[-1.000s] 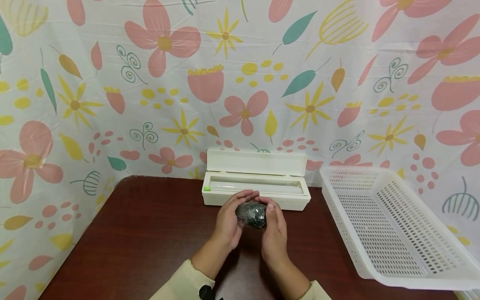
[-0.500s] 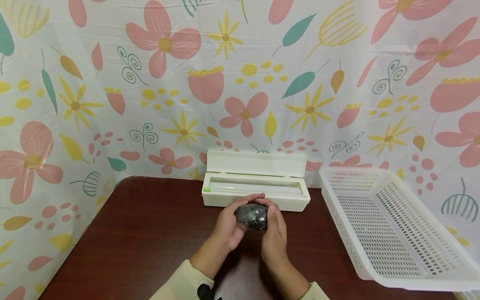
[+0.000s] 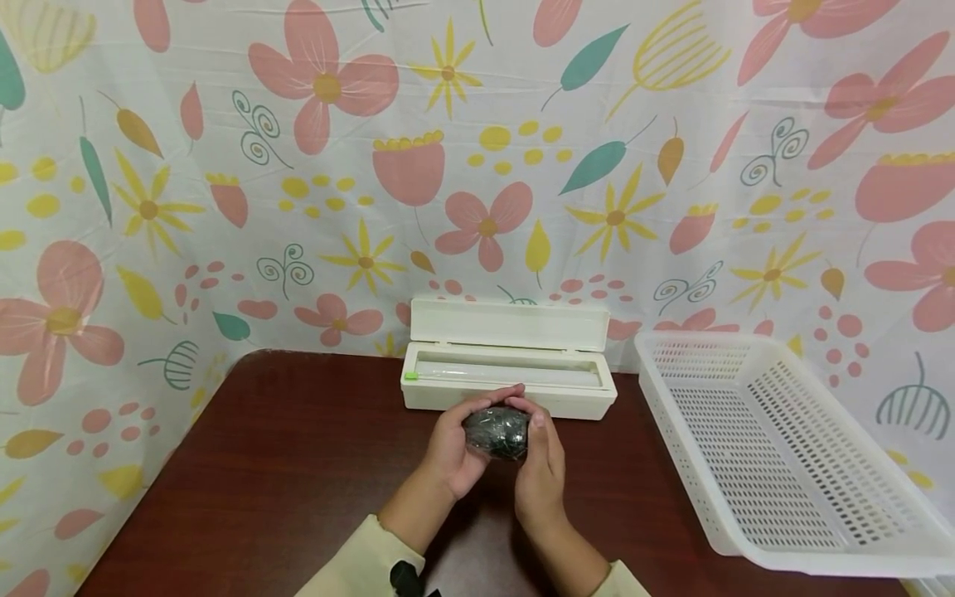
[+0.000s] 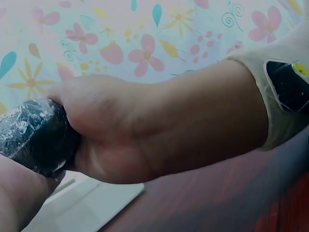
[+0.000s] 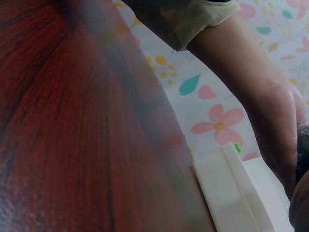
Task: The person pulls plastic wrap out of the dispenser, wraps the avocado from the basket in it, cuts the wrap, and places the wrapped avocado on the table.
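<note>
We cup the wrapped ball point(image 3: 496, 432) in both hands, left hand point(image 3: 448, 444) and right hand point(image 3: 541, 460) curled round it above the desk point(image 3: 283, 481), before the dispenser point(image 3: 510, 365). It has barely shifted since a second ago; we're pressing the film smooth.

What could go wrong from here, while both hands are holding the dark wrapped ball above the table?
1. The dark ball looks covered in shiny film, so it might slip between the left hand and the right hand and roll across the table.
2. The wrap box stands open just behind the hands; a forward push could knock it.
3. The basket appears to overhang the table edge, so a bump might tip it.
</note>
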{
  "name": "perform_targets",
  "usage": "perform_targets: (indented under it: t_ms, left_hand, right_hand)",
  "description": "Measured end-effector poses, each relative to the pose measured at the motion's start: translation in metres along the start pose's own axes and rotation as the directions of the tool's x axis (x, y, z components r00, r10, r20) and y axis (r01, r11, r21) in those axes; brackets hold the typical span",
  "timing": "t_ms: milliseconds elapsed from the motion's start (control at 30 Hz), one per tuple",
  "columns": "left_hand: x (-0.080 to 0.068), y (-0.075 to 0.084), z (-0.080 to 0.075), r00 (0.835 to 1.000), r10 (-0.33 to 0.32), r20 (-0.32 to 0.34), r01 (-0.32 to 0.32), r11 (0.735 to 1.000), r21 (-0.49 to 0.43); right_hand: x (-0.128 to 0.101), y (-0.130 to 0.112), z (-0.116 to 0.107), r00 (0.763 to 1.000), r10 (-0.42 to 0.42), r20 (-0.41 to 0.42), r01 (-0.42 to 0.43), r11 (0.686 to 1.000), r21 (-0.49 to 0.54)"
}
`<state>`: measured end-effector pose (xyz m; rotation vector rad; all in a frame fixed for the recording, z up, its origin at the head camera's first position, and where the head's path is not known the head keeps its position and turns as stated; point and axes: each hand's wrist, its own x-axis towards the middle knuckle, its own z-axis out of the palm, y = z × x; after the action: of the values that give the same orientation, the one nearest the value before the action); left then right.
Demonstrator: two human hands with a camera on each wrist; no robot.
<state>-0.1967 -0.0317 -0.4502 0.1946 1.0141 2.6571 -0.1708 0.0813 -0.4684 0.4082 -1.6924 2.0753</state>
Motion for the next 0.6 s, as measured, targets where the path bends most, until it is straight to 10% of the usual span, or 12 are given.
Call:
perform_targets:
  t_ms: [600]
  left_hand:
    - [0.0021,0.0031,-0.0044,0.995,-0.097,-0.032,0.097,0.995,0.015]
  right_hand:
    - [0.0006,0.0034,-0.0011,0.999,0.045,0.006,-0.045,0.999,-0.008]
